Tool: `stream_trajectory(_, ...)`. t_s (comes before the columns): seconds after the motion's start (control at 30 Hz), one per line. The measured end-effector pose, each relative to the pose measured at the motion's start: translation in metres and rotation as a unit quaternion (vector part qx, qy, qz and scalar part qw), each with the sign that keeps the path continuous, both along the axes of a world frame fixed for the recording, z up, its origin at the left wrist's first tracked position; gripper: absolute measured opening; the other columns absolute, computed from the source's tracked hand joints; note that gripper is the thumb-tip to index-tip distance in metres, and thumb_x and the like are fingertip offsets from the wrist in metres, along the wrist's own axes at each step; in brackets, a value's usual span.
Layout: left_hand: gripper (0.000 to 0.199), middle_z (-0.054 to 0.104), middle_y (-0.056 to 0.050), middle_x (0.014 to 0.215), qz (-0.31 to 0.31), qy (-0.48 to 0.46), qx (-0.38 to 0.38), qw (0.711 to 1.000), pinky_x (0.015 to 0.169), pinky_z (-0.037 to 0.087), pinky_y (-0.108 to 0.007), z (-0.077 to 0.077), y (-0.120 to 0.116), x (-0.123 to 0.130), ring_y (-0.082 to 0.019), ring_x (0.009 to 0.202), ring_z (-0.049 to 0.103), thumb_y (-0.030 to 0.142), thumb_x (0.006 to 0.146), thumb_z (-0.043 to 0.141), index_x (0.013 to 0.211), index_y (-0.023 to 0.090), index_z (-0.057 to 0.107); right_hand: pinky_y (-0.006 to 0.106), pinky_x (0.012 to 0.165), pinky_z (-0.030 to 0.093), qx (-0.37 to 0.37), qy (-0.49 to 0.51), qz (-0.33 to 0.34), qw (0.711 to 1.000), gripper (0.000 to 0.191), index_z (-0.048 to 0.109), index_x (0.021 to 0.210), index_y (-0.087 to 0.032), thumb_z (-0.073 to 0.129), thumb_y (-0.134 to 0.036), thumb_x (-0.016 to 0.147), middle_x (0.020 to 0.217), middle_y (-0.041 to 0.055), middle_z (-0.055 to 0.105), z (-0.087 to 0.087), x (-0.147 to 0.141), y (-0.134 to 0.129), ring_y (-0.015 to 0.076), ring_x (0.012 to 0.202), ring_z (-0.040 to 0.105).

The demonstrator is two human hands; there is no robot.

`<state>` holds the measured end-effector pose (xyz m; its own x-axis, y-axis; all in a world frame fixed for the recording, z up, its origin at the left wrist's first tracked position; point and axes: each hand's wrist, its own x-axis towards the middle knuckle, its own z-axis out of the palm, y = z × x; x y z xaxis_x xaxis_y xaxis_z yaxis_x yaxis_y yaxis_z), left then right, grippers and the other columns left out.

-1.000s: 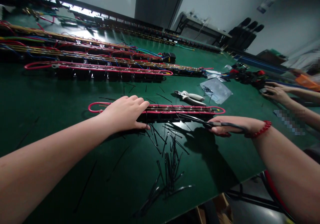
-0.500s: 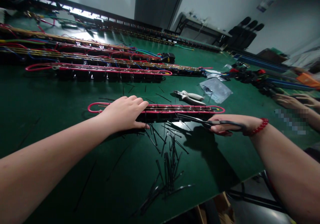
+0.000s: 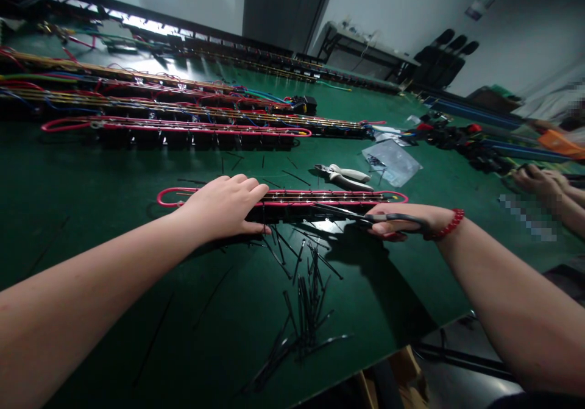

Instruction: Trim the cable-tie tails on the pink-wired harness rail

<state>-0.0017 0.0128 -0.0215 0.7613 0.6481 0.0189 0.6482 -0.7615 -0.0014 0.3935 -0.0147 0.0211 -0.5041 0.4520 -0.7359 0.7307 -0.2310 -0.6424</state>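
A long black strip (image 3: 315,198) with a loop of red cable tied along it lies across the green table in front of me. My left hand (image 3: 226,205) grips it left of its middle, fingers over the top and thumb on the near side. In my right hand (image 3: 388,221) is a pair of scissors (image 3: 404,217) with dark handles. Its blades point left along the strip's near edge; I cannot tell whether they touch a tie. Loose black cable ties (image 3: 308,305) lie heaped on the near side of the strip.
White-handled cutting pliers (image 3: 350,176) and a clear plastic bag (image 3: 393,162) lie beyond the strip. Similar wired strips (image 3: 183,130) run across the back left. At the far right are another person's hands (image 3: 539,183). The table's front edge (image 3: 379,360) slants at lower right.
My right hand has moved left along the strip with the scissors. My left hand keeps its grip in the same place. The whole view has shifted slightly.
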Motion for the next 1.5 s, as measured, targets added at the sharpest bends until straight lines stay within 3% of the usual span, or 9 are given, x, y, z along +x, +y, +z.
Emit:
stream_trajectory(0.53, 0.071, 0.063, -0.012, 0.127, -0.001, 0.003, 0.003, 1.000, 0.086, 0.049, -0.041, 0.000, 0.000, 0.000, -0.032, 0.115, 0.061, 0.073, 0.089, 0.048, 0.133, 0.018, 0.053, 0.020, 0.046, 0.031, 0.028, -0.017, 0.034, 0.999, 0.057, 0.050, 0.068, -0.016, 0.059, -0.070, 0.085, 0.054, -0.0049, 0.048, -0.005, 0.003, 0.004, 0.0057, 0.046, 0.044)
stream_trajectory(0.87, 0.072, 0.064, -0.013, 0.127, 0.003, 0.001, -0.005, 1.000, 0.086, 0.047, -0.038, -0.001, 0.001, 0.000, -0.031, 0.114, 0.060, 0.074, 0.088, 0.047, 0.133, 0.019, 0.053, 0.023, 0.046, 0.034, 0.087, -0.099, 0.053, 0.990, 0.060, 0.050, 0.063, -0.018, 0.060, -0.074, 0.081, 0.049, -0.0020, 0.051, 0.000, -0.004, 0.005, 0.0083, 0.045, 0.046)
stream_trajectory(1.27, 0.073, 0.064, -0.013, 0.127, 0.006, 0.007, -0.007, 1.000, 0.086, 0.047, -0.038, 0.000, 0.001, 0.000, -0.030, 0.114, 0.060, 0.075, 0.088, 0.045, 0.134, 0.019, 0.052, 0.023, 0.042, 0.031, 0.101, -0.172, 0.033, 0.979, 0.061, 0.048, 0.063, -0.019, 0.067, -0.076, 0.073, 0.048, -0.0033, 0.048, 0.022, -0.016, 0.005, 0.0074, 0.042, 0.041)
stream_trajectory(1.5, 0.072, 0.064, -0.012, 0.128, 0.002, 0.001, 0.001, 1.000, 0.086, 0.048, -0.040, -0.001, 0.001, -0.001, -0.031, 0.115, 0.061, 0.075, 0.088, 0.046, 0.134, 0.019, 0.052, 0.024, 0.043, 0.030, 0.114, -0.195, 0.011, 0.974, 0.067, 0.046, 0.060, -0.020, 0.067, -0.083, 0.065, 0.047, -0.0030, 0.047, 0.011, -0.019, 0.000, 0.0084, 0.042, 0.041)
